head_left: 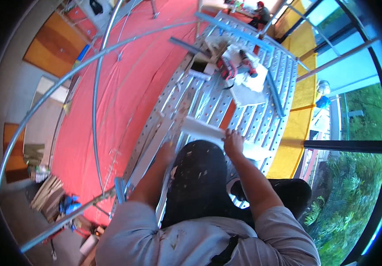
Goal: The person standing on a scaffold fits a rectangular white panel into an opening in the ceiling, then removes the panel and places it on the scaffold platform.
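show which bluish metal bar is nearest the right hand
The bluish metal bar along the perforated metal platform's right side; others lie farther from the right hand.

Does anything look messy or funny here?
Yes, a little. The black trousers have pale specks on the knee, like splashes, and the grey shirt has a dark mark in front. Ahead, red tools lie any which way on a rumpled white sheet.
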Demonstrator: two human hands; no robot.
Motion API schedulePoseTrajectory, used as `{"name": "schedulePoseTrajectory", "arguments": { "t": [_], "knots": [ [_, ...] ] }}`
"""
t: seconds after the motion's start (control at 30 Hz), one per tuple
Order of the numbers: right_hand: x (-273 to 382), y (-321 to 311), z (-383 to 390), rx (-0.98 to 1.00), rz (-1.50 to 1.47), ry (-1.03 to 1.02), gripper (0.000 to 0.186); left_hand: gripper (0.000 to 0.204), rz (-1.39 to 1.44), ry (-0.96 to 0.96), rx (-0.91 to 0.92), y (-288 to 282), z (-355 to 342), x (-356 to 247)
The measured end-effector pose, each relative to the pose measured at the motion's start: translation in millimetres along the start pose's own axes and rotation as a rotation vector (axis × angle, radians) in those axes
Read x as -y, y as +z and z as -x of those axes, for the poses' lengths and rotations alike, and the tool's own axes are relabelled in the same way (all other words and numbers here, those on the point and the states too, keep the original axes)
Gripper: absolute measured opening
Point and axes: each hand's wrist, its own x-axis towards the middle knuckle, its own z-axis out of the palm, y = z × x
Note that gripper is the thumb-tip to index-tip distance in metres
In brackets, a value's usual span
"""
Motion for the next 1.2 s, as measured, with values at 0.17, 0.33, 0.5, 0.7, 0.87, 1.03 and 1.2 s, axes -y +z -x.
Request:
{"name": "schedulePoseTrajectory", "arguments": {
  "t": [0.17,0.33,0.5,0.7,0.87,1.03,1.2],
  "knots": [
    [24.9,-17.3,-7.0,0.056,-0.135,-0.049,0.037,0.057,-0.420,0.078,-0.117,13.9,68.4,136.9],
    [-17.7,-18.6,-19.0,0.148,-0.168,-0.051,0.035,0.054,-0.402,-0.180,-0.103,11.0,105.8,100.2],
    [0.8,-28.3,-4.8,0.109,-0.239,-0.335,0.026,0.055,-0.178,0.025,-0.343,-40.0,59.6,53.7],
    [3.8,-101.6,-54.4,0.222,-0.302,-0.388,0.034,0.081,-0.166,0.727,-0.746,-151.9,1.2,-153.3],
    [-27.0,-146.6,-96.8,0.144,-0.393,-0.481,0.039,0.078,-0.247,0.794,-0.610,-186.6,-25.4,-258.8],
    [-67.5,-178.6,-113.3,0.157,-0.337,-0.445,0.039,0.040,-0.496,0.838,-0.380,-173.5,-51.2,-301.0],
    [-116.7,-220.7,-115.2,0.182,-0.294,-0.348,0.033,0.027,-0.565,0.869,-0.273,-160.8,-67.0,-356.6]
  ]
}}
